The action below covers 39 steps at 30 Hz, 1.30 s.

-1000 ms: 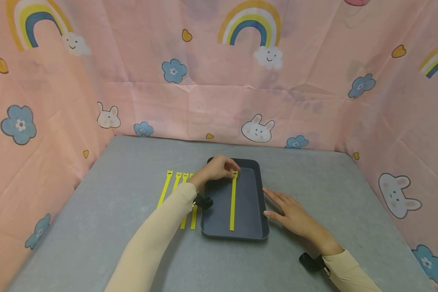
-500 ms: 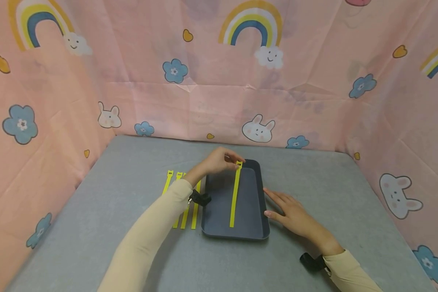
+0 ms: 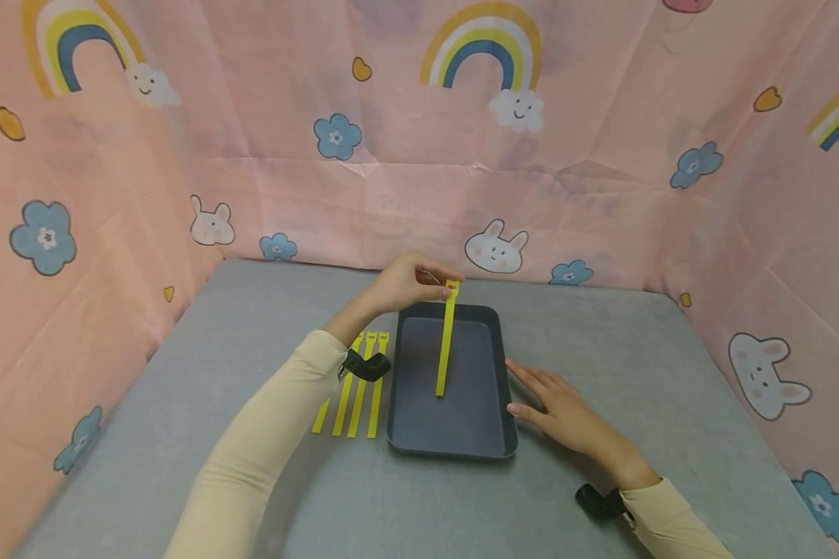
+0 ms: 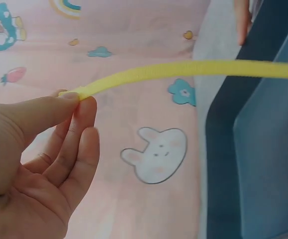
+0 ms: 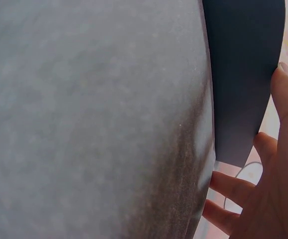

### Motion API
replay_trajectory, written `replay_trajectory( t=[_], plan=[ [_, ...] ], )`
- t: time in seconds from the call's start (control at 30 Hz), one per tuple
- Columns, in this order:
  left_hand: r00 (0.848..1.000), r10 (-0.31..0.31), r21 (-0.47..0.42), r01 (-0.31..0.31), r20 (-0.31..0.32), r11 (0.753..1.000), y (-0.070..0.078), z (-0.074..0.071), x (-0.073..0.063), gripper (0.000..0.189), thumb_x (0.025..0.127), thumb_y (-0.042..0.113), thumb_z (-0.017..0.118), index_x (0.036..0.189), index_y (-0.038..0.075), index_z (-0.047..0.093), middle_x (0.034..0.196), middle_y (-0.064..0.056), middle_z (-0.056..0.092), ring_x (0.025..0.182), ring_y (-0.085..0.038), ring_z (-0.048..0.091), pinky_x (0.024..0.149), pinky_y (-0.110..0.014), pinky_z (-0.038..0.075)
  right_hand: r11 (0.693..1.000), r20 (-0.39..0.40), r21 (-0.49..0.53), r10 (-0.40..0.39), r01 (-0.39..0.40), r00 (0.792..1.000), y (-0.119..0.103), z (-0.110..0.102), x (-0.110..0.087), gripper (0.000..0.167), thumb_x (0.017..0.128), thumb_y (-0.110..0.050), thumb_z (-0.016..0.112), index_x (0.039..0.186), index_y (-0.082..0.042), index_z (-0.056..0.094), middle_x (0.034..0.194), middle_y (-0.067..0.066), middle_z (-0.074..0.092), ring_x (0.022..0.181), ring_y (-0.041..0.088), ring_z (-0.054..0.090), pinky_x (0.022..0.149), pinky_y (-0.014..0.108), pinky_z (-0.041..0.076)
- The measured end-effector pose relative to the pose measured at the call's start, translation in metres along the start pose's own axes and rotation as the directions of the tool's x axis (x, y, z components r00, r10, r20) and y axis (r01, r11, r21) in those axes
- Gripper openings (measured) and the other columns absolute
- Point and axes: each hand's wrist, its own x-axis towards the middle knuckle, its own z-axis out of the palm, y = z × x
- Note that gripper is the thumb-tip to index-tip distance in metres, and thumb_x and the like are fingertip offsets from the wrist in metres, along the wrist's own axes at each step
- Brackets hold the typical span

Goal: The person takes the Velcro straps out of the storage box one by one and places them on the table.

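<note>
A yellow hook-and-loop cable tie [image 3: 445, 341] hangs from my left hand [image 3: 405, 283], which pinches its slotted end between thumb and fingertips. In the left wrist view the cable tie [image 4: 183, 68] bows in a curve from the fingertips out over the tray. Below it lies a dark grey rectangular tray [image 3: 478, 388] on the table. My right hand [image 3: 566, 411], fingers extended, touches the tray's right side with its fingertips and thumb. In the right wrist view the thumb and fingers of that hand [image 5: 283, 164] are at the tray wall [image 5: 243, 84].
Several more yellow cable ties [image 3: 376, 388] lie side by side left of the tray, partly hidden by the left forearm. The grey tabletop [image 3: 601, 334] ends at pink patterned cloth walls [image 3: 391, 194] at the back and sides.
The left hand lifts the cable tie from the tray floor and carries it up toward the tray's far edge. The right hand stays at the tray's side.
</note>
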Motion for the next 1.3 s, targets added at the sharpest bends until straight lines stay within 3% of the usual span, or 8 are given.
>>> replay_trajectory(
  t=[0.2,0.47,0.67,0.8,1.03,1.2,1.3],
  plan=[
    [1.000,-0.014,-0.018,0.014,-0.023,1.000,0.009,-0.018,-0.014,0.031,0.092,0.012,0.070,0.123,0.012,0.071,0.116,-0.011,0.072,0.100,-0.023,0.073,0.089,-0.033,0.059,1.000,-0.002,0.008,-0.011,0.011,1.000,0.000,0.000,0.000,0.071,0.098,-0.051,0.054,0.158,-0.032,0.022,0.155,0.015,0.041,0.141,0.047,0.036,0.106,0.074,0.027],
    [0.995,-0.037,-0.018,0.036,-0.088,0.999,0.016,-0.056,-0.046,0.032,0.092,0.010,0.069,0.124,0.011,0.070,0.116,-0.011,0.071,0.100,-0.022,0.072,0.091,-0.037,0.058,1.000,-0.010,-0.001,-0.015,0.015,1.000,0.000,0.001,0.000,0.070,0.098,-0.051,0.054,0.158,-0.033,0.023,0.155,0.015,0.042,0.141,0.047,0.038,0.106,0.073,0.028],
    [0.978,-0.132,-0.009,0.133,-0.159,0.991,0.018,-0.087,-0.075,0.034,0.091,0.016,0.071,0.125,0.016,0.070,0.118,-0.007,0.070,0.101,-0.020,0.071,0.096,-0.041,0.056,1.000,-0.010,0.010,-0.010,0.010,1.000,0.001,0.001,0.000,0.070,0.098,-0.050,0.054,0.158,-0.033,0.023,0.155,0.015,0.042,0.141,0.048,0.037,0.107,0.073,0.027],
    [0.966,-0.182,0.016,0.189,-0.184,0.982,0.013,-0.105,-0.094,0.034,0.091,0.019,0.072,0.126,0.017,0.069,0.119,-0.006,0.070,0.100,-0.018,0.072,0.098,-0.041,0.055,1.000,-0.009,0.002,-0.009,0.009,1.000,0.001,0.001,0.000,0.070,0.098,-0.050,0.054,0.158,-0.033,0.022,0.155,0.015,0.042,0.140,0.048,0.037,0.107,0.073,0.027],
    [0.939,-0.261,0.059,0.281,-0.223,0.958,0.001,-0.131,-0.126,0.036,0.092,0.026,0.072,0.127,0.017,0.069,0.113,0.004,0.071,0.093,-0.010,0.073,0.095,-0.029,0.055,1.000,-0.013,0.006,-0.012,0.012,1.000,0.002,0.001,0.000,0.070,0.098,-0.049,0.055,0.158,-0.032,0.022,0.155,0.016,0.041,0.140,0.048,0.037,0.106,0.074,0.027],
    [0.926,-0.324,0.050,0.339,-0.194,0.939,-0.006,-0.144,-0.147,0.038,0.092,0.026,0.071,0.128,0.014,0.067,0.109,0.010,0.071,0.094,-0.009,0.073,0.104,-0.041,0.049,1.000,-0.015,-0.003,-0.010,0.010,1.000,0.002,0.002,0.000,0.070,0.098,-0.050,0.054,0.158,-0.032,0.023,0.155,0.016,0.042,0.141,0.047,0.037,0.105,0.074,0.028],
    [0.925,-0.342,0.035,0.352,-0.165,0.935,-0.010,-0.150,-0.156,0.037,0.092,0.022,0.072,0.127,0.012,0.068,0.110,0.013,0.072,0.094,-0.010,0.073,0.101,-0.033,0.052,1.000,-0.010,-0.001,-0.006,0.006,1.000,0.001,0.001,0.000,0.070,0.098,-0.050,0.054,0.158,-0.033,0.022,0.155,0.016,0.041,0.141,0.047,0.037,0.105,0.074,0.028]
  ],
)
